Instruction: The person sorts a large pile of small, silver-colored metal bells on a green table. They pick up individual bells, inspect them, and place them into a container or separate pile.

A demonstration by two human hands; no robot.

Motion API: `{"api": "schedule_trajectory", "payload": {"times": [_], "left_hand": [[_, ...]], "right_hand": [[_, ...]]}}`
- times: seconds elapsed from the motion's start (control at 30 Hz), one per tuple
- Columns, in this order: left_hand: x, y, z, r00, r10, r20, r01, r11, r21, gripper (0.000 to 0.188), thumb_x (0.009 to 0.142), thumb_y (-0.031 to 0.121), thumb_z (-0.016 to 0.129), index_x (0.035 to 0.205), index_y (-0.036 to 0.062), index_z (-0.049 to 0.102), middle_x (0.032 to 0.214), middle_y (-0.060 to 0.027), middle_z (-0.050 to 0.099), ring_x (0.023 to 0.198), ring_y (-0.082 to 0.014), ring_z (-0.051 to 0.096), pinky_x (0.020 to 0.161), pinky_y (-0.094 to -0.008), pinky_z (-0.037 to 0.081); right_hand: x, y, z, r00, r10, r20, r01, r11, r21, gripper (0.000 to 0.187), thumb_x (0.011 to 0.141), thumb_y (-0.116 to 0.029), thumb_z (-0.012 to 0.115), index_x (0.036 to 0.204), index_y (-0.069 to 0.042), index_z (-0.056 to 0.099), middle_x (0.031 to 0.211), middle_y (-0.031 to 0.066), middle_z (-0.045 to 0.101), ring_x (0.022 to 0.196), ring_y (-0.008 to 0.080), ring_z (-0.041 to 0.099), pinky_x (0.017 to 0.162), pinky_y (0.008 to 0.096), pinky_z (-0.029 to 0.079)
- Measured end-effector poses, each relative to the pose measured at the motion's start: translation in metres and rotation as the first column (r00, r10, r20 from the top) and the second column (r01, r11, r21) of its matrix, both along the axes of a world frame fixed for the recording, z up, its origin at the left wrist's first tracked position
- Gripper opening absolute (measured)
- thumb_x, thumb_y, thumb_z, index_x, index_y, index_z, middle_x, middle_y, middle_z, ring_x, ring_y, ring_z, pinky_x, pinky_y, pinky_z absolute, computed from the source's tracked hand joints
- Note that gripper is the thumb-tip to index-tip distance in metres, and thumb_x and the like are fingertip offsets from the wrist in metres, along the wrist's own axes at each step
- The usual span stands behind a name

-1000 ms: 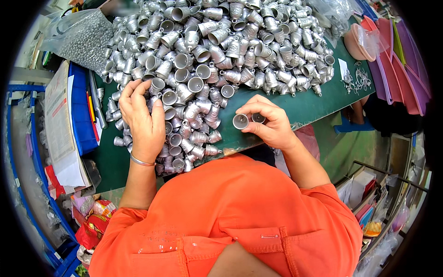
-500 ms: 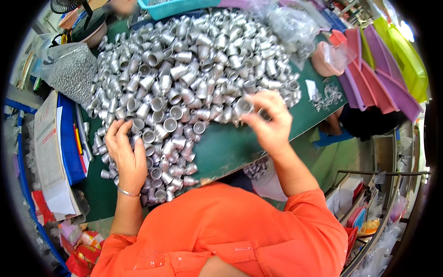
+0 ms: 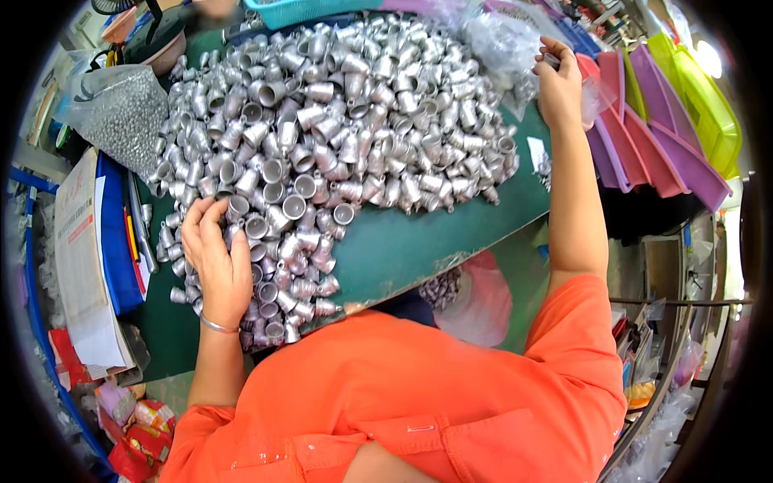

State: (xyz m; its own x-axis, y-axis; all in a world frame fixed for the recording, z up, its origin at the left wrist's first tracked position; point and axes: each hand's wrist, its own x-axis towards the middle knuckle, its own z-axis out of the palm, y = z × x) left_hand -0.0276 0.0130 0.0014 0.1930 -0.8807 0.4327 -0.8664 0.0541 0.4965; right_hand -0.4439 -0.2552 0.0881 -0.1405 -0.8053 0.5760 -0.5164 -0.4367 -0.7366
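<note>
Small silver metal caps [image 3: 354, 105], cup-shaped and several with a small ring at the closed end, lie in a wide heap on the green table [image 3: 419, 249]. My left hand [image 3: 216, 258] rests at the heap's near left side, fingers apart and slightly bent, touching the caps without gripping one. Far off to the right, my right hand [image 3: 561, 88] is raised with its fingers pinched on a single silver cap [image 3: 551, 61]. That hand is beside a crumpled clear plastic bag [image 3: 507, 48] and largely hides the pink bowl behind it.
Pink, purple and lime plastic trays [image 3: 692, 113] stand at the right. A clear bag of small silver beads [image 3: 125, 113] sits at the left, near a blue folder [image 3: 121, 241] with papers and pens. A turquoise basket [image 3: 310, 10] is at the back.
My right hand has moved from the heap's right edge, up and to the right, carrying a cap. My left hand has stayed almost in place.
</note>
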Motion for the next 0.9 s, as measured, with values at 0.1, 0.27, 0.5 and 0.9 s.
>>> {"api": "schedule_trajectory", "payload": {"times": [0.1, 0.27, 0.5, 0.9], "left_hand": [[0.001, 0.001, 0.000, 1.000, -0.006, 0.031, 0.006, 1.000, -0.003, 0.040, 0.083, 0.007, 0.055, 0.122, 0.0014, 0.051, 0.130, -0.0188, 0.041, 0.122, -0.0348, 0.038, 0.106, -0.0447, 0.028], [0.001, -0.001, -0.001, 0.999, -0.038, 0.019, 0.039, 0.999, -0.011, 0.039, 0.084, 0.007, 0.054, 0.122, 0.0005, 0.051, 0.129, -0.0200, 0.040, 0.121, -0.0345, 0.039, 0.105, -0.0433, 0.030], [0.003, -0.003, -0.002, 0.998, -0.039, 0.056, 0.040, 0.999, -0.010, 0.038, 0.086, 0.007, 0.051, 0.123, 0.0000, 0.051, 0.130, -0.0200, 0.039, 0.121, -0.0325, 0.039, 0.104, -0.0408, 0.032], [0.003, -0.002, -0.002, 0.998, -0.043, 0.045, 0.044, 0.999, -0.012, 0.038, 0.086, 0.005, 0.052, 0.123, 0.0002, 0.052, 0.129, -0.0200, 0.039, 0.120, -0.0317, 0.039, 0.103, -0.0399, 0.032]], "right_hand": [[0.040, 0.081, -0.026, 0.955, 0.293, 0.036, -0.294, 0.956, 0.017, 0.048, 0.077, 0.004, 0.065, 0.123, 0.000, 0.051, 0.099, 0.0059, 0.063, 0.091, 0.0124, 0.057, 0.084, 0.0250, 0.046], [0.082, 0.179, -0.071, 0.837, 0.435, 0.333, -0.517, 0.828, 0.218, 0.073, 0.072, 0.011, 0.069, 0.137, -0.003, 0.041, 0.102, 0.0077, 0.066, 0.092, 0.0122, 0.059, 0.083, 0.0263, 0.047], [0.097, 0.200, -0.088, 0.831, 0.465, 0.305, -0.504, 0.861, 0.062, 0.079, 0.070, 0.012, 0.073, 0.139, -0.003, 0.037, 0.100, 0.0051, 0.052, 0.091, 0.0131, 0.057, 0.081, 0.0270, 0.049], [0.046, 0.228, -0.065, 0.697, 0.553, 0.456, -0.716, 0.574, 0.398, 0.048, 0.081, 0.013, 0.060, 0.126, 0.001, 0.051, 0.115, 0.0111, 0.062, 0.110, 0.0185, 0.058, 0.095, 0.0329, 0.046]]}}
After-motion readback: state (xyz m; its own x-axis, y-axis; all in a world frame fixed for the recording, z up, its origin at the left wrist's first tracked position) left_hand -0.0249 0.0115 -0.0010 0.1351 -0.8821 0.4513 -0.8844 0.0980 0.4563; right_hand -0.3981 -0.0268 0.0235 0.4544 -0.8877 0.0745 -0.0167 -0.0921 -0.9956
